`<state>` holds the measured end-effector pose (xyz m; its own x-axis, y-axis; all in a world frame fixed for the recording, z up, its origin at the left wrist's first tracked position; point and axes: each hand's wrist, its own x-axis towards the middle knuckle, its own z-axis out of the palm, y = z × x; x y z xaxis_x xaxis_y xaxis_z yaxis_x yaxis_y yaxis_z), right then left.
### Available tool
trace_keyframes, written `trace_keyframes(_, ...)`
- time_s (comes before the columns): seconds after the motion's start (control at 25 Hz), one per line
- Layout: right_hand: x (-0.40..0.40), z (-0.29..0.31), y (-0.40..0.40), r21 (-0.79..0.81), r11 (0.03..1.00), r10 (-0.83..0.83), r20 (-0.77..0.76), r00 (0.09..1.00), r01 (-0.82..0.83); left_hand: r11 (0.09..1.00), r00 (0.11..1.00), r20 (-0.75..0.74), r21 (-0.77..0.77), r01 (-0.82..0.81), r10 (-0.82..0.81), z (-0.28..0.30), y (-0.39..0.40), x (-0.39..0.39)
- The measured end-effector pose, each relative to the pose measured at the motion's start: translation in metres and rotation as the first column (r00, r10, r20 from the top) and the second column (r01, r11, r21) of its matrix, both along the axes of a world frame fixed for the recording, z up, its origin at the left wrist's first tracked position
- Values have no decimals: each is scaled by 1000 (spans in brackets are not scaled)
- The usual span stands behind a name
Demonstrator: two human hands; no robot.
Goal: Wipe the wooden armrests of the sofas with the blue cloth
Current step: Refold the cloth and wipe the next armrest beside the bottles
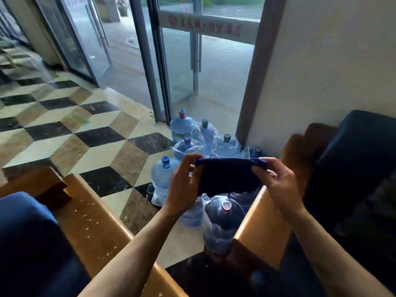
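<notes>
— Holding the blue cloth (228,177) stretched between both hands, up in the air over the gap between the two sofas. My left hand (185,181) pinches its left edge, thumb and fingertips closed on the fabric; my right hand (278,185) pinches the right corner the same way.

— So it isn't on any wood yet?

— No. It hangs clear of both. The left armrest (96,228) runs below my left forearm and is scattered with pale specks. The right armrest (262,224) sits just under my right wrist.

— What worries you from here?

— Mostly the grip. I only have the cloth by its top edge, so if either pinch loosens while I refold it, I'd expect it to drop straight down among the water bottles (188,144) on the floor, and fishing it out from between their plastic wraps would be awkward.

— And the wiping itself?

— Those specks look loose. A careless sweep would probably push them onto the blue cushion (27,232) touching the left armrest, or onto the tiled floor (85,133), instead of gathering them. A bunched cloth would likely skip patches too, so I'd want it flat first.

— Anything on the right side?

— The far end of that armrest is blurred; I can't tell how dirty it is.
</notes>
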<state>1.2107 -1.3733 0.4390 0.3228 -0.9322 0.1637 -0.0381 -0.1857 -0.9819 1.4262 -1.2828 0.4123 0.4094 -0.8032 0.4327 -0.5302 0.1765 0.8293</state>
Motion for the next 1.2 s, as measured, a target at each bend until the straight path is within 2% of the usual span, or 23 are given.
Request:
trace_keyframes(0.2, 52, 23, 8, -98, 981, 165, -14, 986, -166, 975, 976, 1, -37, -218, 218, 29, 51, 25)
trace_keyframes(0.36, 66, 23, 18, -69, 938, 339, -4, 941, -339, 927, 926, 35, -27, -375, 375, 38, 93, 17)
trace_keyframes(0.64, 84, 15, 64, -88, 799, 593, -56, 804, -595, 812, 812, 21, -18, -583, 583, 29, 173, -25)
trace_keyframes(0.8, 101, 10, 109, -51, 689, 715, -110, 690, -723, 718, 717, 35, -35, -695, 696, 28, 225, -47)
trace_keyframes(1.0, 127, 6, 155, -56, 625, 764, -165, 624, -779, 586, 585, 22, -8, -811, 811, 17, 279, -41)
trace_keyframes(1.2, 152, -10, 192, 2, 611, 776, -204, 598, -792, 515, 515, 15, 39, -857, 857, -3, 315, -22)
